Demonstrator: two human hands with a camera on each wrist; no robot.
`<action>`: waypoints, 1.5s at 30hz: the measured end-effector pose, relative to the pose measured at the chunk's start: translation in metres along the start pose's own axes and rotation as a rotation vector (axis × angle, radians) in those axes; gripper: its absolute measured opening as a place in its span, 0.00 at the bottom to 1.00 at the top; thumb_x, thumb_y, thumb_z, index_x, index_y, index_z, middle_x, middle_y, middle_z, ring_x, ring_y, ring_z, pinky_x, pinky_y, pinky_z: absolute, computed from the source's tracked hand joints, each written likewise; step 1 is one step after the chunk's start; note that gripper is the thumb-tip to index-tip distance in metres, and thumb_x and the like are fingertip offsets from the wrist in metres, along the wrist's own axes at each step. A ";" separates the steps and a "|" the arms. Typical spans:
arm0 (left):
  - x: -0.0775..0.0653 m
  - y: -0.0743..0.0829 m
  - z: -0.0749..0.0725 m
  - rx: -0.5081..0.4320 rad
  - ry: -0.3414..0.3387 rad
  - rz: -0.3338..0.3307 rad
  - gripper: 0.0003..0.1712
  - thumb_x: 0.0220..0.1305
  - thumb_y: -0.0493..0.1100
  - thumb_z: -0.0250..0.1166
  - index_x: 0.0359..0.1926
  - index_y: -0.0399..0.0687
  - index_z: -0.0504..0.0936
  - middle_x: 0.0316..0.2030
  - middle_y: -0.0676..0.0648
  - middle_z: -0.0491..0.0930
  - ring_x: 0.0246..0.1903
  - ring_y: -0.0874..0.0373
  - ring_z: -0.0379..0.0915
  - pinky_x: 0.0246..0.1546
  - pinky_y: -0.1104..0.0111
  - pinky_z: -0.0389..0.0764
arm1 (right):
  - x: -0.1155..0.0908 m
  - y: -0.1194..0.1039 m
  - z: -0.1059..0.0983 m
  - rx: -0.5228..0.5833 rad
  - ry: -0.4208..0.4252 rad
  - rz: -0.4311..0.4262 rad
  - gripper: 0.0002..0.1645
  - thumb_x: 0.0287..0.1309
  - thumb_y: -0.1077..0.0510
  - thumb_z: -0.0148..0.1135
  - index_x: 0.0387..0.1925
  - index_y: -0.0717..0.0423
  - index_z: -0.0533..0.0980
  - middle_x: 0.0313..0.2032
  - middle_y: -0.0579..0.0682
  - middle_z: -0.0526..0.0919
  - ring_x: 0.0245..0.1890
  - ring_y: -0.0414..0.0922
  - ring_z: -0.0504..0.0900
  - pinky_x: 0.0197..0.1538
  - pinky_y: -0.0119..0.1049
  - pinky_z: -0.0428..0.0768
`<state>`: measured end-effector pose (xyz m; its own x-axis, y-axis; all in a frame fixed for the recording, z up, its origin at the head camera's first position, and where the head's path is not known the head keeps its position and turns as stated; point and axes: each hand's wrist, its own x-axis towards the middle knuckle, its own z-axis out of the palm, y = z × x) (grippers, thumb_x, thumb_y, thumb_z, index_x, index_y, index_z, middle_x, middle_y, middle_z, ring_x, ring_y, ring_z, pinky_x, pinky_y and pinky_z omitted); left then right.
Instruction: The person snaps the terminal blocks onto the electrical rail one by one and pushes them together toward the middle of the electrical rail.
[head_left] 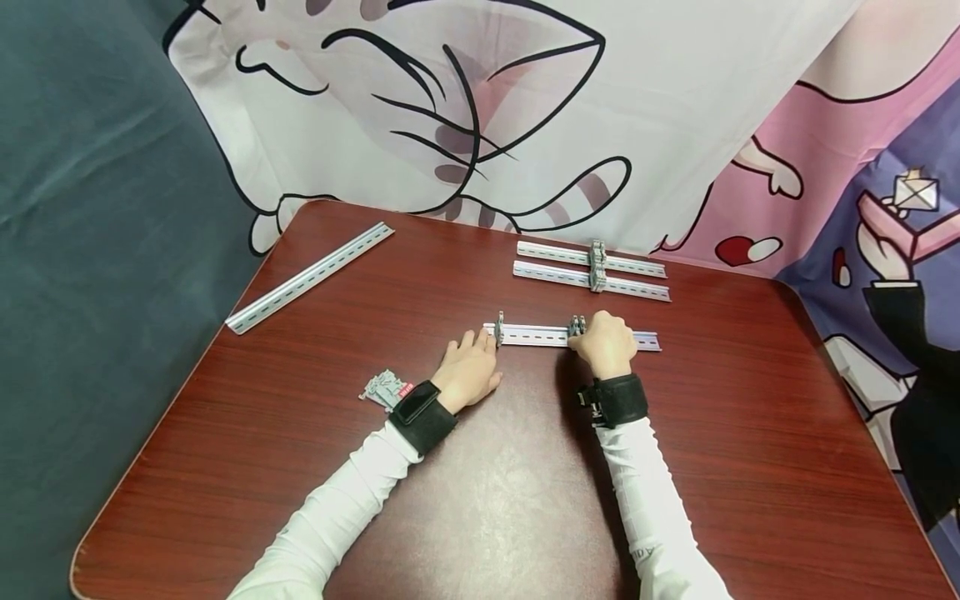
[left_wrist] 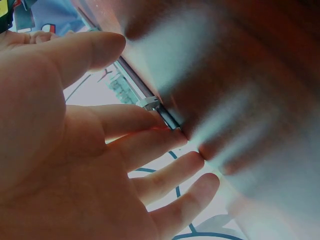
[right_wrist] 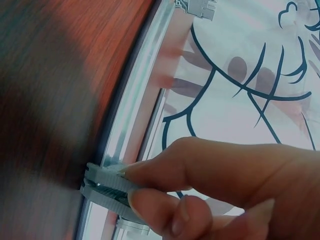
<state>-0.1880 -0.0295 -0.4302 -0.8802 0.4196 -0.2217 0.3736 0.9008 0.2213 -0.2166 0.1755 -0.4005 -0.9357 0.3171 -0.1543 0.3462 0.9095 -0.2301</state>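
Note:
A slotted metal DIN rail (head_left: 536, 336) lies crosswise in front of both hands. My left hand (head_left: 468, 369), fingers spread and straight, rests at its left end, fingertips by the rail edge in the left wrist view. Just beside those fingertips a grey terminal block (head_left: 500, 328) stands on the rail. My right hand (head_left: 606, 343) pinches a grey terminal block (right_wrist: 107, 176) with thumb and finger, farther right on the rail. Another block (right_wrist: 110, 201) sits right against it. Part of the rail is hidden beneath the right hand.
Behind, two shorter-looking rails (head_left: 547, 271) lie parallel, bridged by a row of grey blocks (head_left: 597, 267). A long bare rail (head_left: 311, 277) slants at the back left. Loose grey blocks (head_left: 385, 389) with a red label lie beside the left wrist. A printed cloth (head_left: 675, 108) hangs behind the table.

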 end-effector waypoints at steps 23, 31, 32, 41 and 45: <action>-0.007 -0.004 0.002 0.036 0.011 0.003 0.37 0.68 0.52 0.58 0.69 0.34 0.63 0.70 0.38 0.62 0.66 0.44 0.58 0.57 0.52 0.68 | -0.028 -0.056 0.023 0.108 0.065 -0.366 0.27 0.54 0.41 0.66 0.10 0.54 0.77 0.19 0.55 0.82 0.21 0.54 0.82 0.20 0.45 0.74; -0.007 -0.001 0.006 0.060 0.032 0.016 0.30 0.66 0.53 0.60 0.62 0.38 0.74 0.68 0.39 0.65 0.60 0.45 0.63 0.52 0.53 0.70 | -0.041 -0.084 0.043 0.037 0.148 -0.378 0.19 0.49 0.48 0.71 0.16 0.57 0.78 0.24 0.60 0.84 0.26 0.60 0.84 0.21 0.50 0.77; -0.007 0.000 0.006 0.063 0.030 0.017 0.30 0.66 0.53 0.59 0.62 0.38 0.74 0.68 0.39 0.65 0.60 0.45 0.62 0.52 0.54 0.70 | -0.042 -0.085 0.043 0.038 0.156 -0.373 0.18 0.49 0.48 0.72 0.17 0.57 0.79 0.24 0.60 0.85 0.26 0.60 0.84 0.21 0.50 0.77; -0.005 0.001 0.003 0.075 0.035 0.016 0.33 0.66 0.54 0.59 0.64 0.37 0.71 0.69 0.40 0.64 0.61 0.46 0.62 0.52 0.54 0.70 | -0.036 -0.088 0.042 0.038 0.156 -0.371 0.17 0.50 0.49 0.71 0.18 0.56 0.79 0.25 0.58 0.85 0.26 0.60 0.84 0.22 0.50 0.78; -0.005 0.002 0.001 0.080 0.038 0.016 0.33 0.67 0.54 0.59 0.65 0.37 0.71 0.69 0.39 0.63 0.61 0.46 0.62 0.53 0.54 0.70 | -0.033 -0.088 0.043 0.040 0.155 -0.368 0.17 0.50 0.49 0.71 0.16 0.56 0.78 0.25 0.58 0.85 0.27 0.60 0.85 0.23 0.50 0.79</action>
<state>-0.1828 -0.0301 -0.4296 -0.8837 0.4310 -0.1826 0.4088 0.9007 0.1474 -0.2135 0.0731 -0.4161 -0.9957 0.0118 0.0918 -0.0145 0.9597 -0.2808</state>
